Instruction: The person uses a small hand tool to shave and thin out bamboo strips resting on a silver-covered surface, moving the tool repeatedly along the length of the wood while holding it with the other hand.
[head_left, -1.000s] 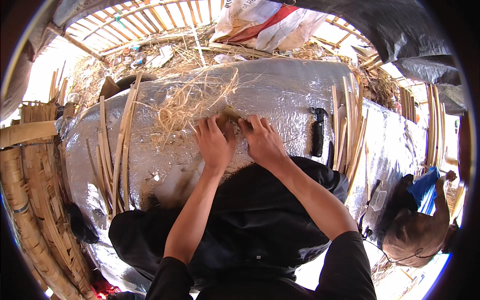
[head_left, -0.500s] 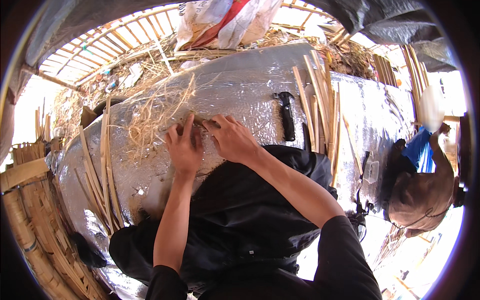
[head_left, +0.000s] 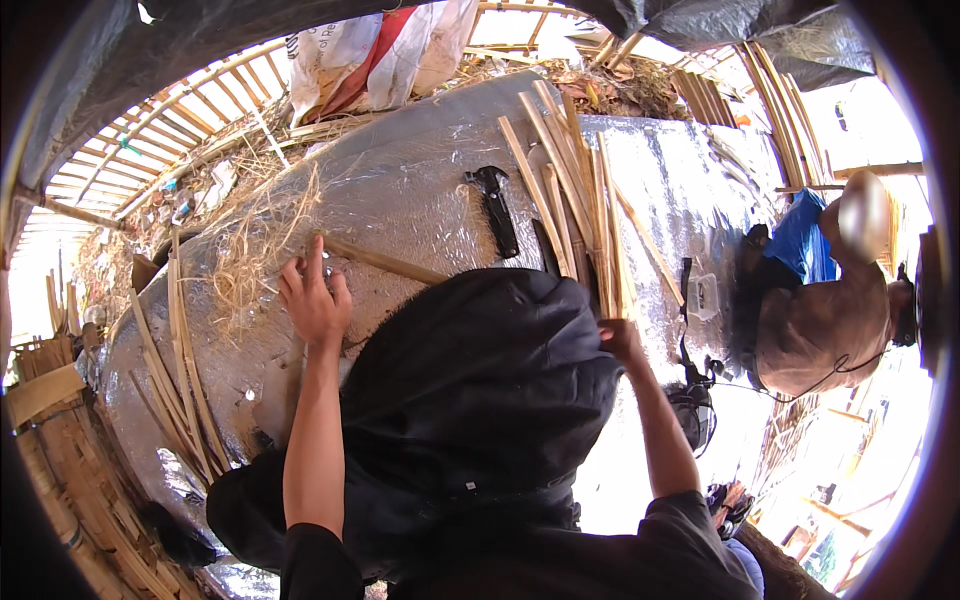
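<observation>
A bamboo stick (head_left: pixel 385 262) lies on the silver foil sheet (head_left: pixel 400 215), its right end hidden behind my black-clad knee. My left hand (head_left: pixel 318 300) is open beside its left end, index finger stretched out onto the tip and the other fingers loosely bent. Out to the right, my right hand (head_left: pixel 622 342) is at the side of my knee, by the near ends of a bundle of bamboo strips (head_left: pixel 580 190). Its fingers are partly hidden, so whether it holds anything does not show. A black claw hammer (head_left: pixel 492 210) lies left of that bundle.
Pale shavings (head_left: pixel 255 255) are heaped beyond my left hand. More bamboo strips (head_left: pixel 180 360) lie at the left. A person (head_left: pixel 825 320) sits at the far right, near a clear plastic box (head_left: pixel 704 296). A white-and-red sack (head_left: pixel 375 60) stands at the back.
My right hand has left the stick and moved right and nearer, to beside my knee. My left hand stays by the stick's end. The whole view has shifted to the right.
</observation>
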